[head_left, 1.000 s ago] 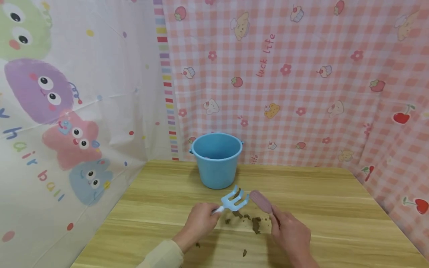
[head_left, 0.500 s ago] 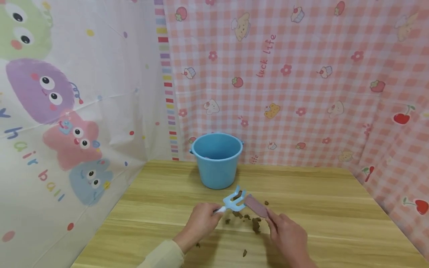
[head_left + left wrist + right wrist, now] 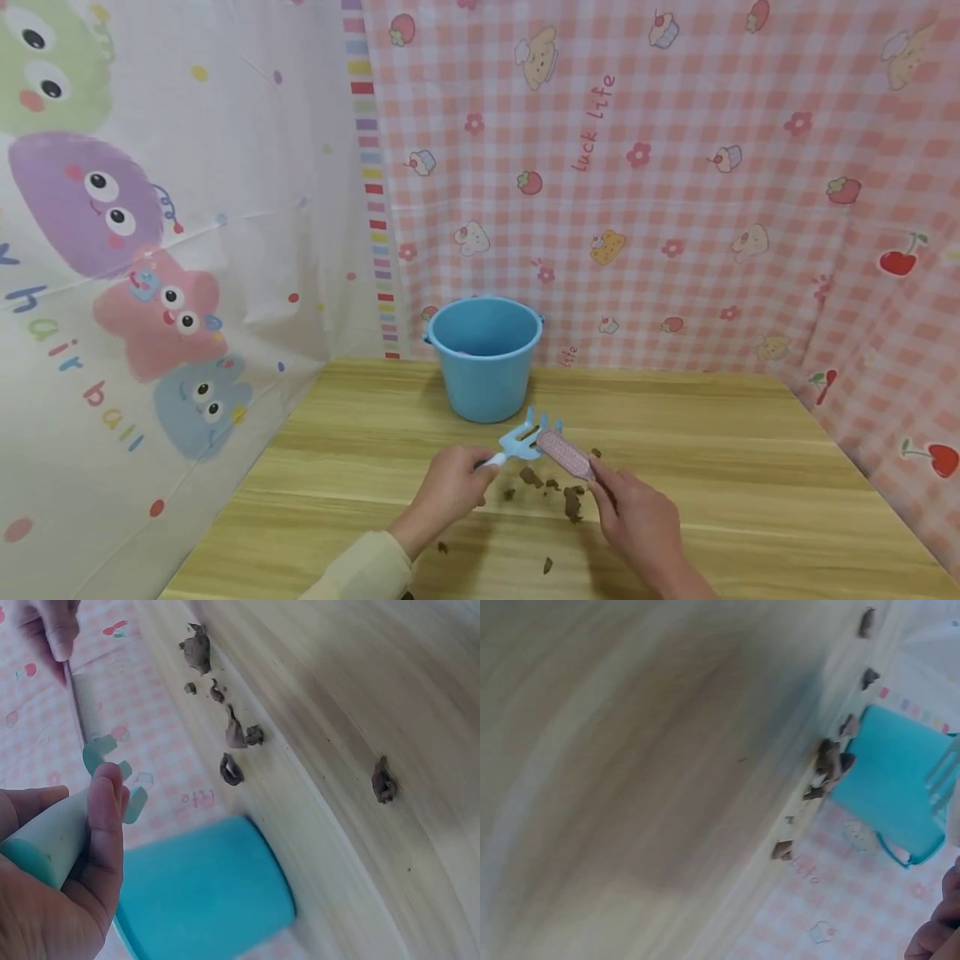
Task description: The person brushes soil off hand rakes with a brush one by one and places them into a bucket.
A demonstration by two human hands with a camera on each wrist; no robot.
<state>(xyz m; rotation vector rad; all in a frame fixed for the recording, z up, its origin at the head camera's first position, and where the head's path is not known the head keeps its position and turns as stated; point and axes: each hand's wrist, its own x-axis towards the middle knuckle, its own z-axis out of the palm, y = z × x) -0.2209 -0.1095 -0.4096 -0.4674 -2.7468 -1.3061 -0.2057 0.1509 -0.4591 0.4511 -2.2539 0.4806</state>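
My left hand [image 3: 450, 487] grips the white handle of a light blue toy garden fork [image 3: 517, 442], whose tines point toward the bucket. In my right hand [image 3: 641, 517] is a flat mauve paddle with a bumpy face [image 3: 566, 456]; its tip overlaps the tines in the head view. The left wrist view shows the fork's handle across my left palm [image 3: 94, 877], with both tools raised above the table. Below them lie dark brown crumpled scraps [image 3: 573, 504], one ring-shaped scrap [image 3: 231, 770] among them. Only the fingers of my right hand [image 3: 937, 926] show in its wrist view.
A blue bucket [image 3: 487, 387] stands upright behind the tools, near the table's back edge. Single scraps lie nearer the front [image 3: 547, 566] and by my left wrist [image 3: 442, 547]. Patterned cloths [image 3: 675, 208] hang behind and at both sides of the wooden table [image 3: 750, 500].
My right hand has moved left, bringing the paddle from beside the fork to overlap its tines. The fork has risen slightly and turned. The bucket stays put.
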